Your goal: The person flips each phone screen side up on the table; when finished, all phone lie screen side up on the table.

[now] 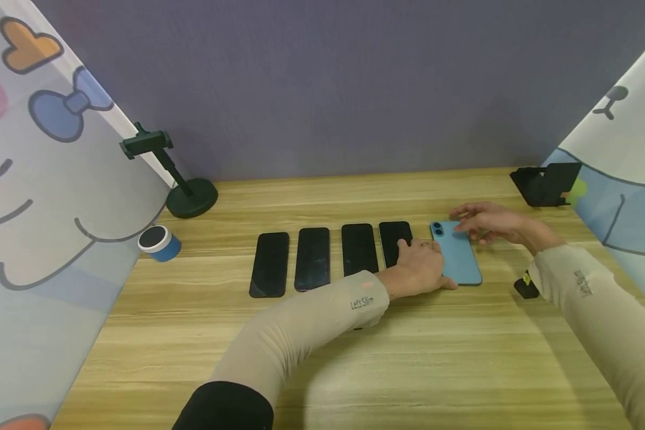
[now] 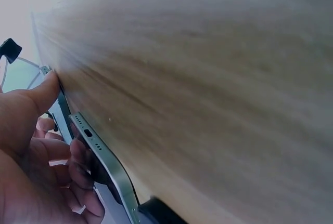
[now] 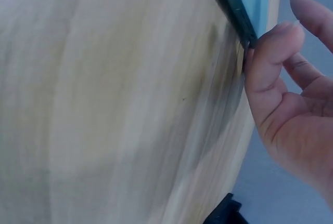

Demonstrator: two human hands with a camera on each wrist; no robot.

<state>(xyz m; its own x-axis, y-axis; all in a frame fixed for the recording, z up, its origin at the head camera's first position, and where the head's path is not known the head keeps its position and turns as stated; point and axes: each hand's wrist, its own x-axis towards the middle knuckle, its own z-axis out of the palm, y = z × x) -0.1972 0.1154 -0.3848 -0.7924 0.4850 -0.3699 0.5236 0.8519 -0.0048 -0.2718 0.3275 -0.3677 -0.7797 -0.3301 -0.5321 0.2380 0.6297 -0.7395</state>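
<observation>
A light blue phone (image 1: 458, 257) lies back up on the table, its camera lenses at the far left corner. My left hand (image 1: 419, 266) reaches over the lower part of a dark phone (image 1: 393, 236); its thumb touches the blue phone's near edge. In the left wrist view, the fingers lie loosely bent against the dark phone's edge (image 2: 106, 156). My right hand (image 1: 491, 224) is at the blue phone's far right side. Its thumb touches the blue phone's edge (image 3: 237, 11) in the right wrist view, the other fingers held loosely apart.
Three more dark phones lie screen up in a row: one (image 1: 270, 264), another (image 1: 312, 258) and a third (image 1: 359, 248). A dark green stand (image 1: 192, 198) and a blue-and-white tub (image 1: 163, 246) stand left. Right are a black stand (image 1: 550, 184) and a small black object (image 1: 525, 288).
</observation>
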